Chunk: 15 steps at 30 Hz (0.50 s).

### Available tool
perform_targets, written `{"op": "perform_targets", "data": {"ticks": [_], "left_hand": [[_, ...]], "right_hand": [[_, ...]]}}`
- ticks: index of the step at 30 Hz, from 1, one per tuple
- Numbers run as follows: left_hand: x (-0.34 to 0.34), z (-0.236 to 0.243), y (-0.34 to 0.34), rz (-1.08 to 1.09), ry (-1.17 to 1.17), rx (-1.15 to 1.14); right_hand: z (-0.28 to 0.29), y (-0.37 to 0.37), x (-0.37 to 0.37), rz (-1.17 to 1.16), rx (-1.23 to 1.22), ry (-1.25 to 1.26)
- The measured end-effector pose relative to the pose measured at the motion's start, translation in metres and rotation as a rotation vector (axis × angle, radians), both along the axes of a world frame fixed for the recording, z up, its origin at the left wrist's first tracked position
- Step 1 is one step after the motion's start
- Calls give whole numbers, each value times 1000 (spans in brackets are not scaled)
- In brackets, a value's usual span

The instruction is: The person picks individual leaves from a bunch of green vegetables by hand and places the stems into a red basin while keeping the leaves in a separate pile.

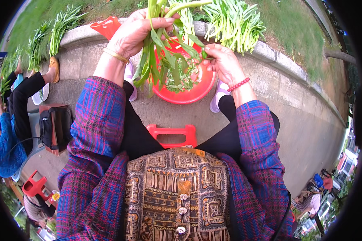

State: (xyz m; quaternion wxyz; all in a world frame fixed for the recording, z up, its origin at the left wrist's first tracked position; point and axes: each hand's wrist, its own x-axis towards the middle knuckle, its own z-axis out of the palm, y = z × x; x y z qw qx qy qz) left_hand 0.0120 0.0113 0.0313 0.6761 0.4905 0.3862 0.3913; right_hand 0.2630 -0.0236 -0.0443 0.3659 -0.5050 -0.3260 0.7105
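Note:
My left hand [134, 34] is closed round several long green leafy stems [157, 56] at top centre, their leaves hanging down. My right hand [223, 64], lower and to the right, has its thumb and fingers pinched on a green leaf [205, 52] among them. Beneath both hands a red plastic basin [175, 96] holds torn green leaves [179, 80]. Behind it bundles of pale-stemmed greens [235, 26] lie along the kerb, partly hidden by what I hold.
A red stool [173, 129] is between my legs. A red bag [104, 26] and more greens [62, 28] lie on the kerb [76, 36]. At left a seated person [8, 140] is beside a white bowl [40, 96] and bags [54, 128]. Another red stool [34, 184] stands lower left.

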Motion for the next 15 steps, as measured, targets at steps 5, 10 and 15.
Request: {"op": "perform_targets", "data": {"ticks": [5,10,15], "left_hand": [[-1,-8,6,56,-39,-41],[-6,-8,10,160,-136,-113],[-5,-7,7,200,-157,-137]], "right_hand": [[-14,3,9,-156,26,24],[-16,-2,3,-141,145,-294],[-25,-18,-10,222,496,-886]]}}
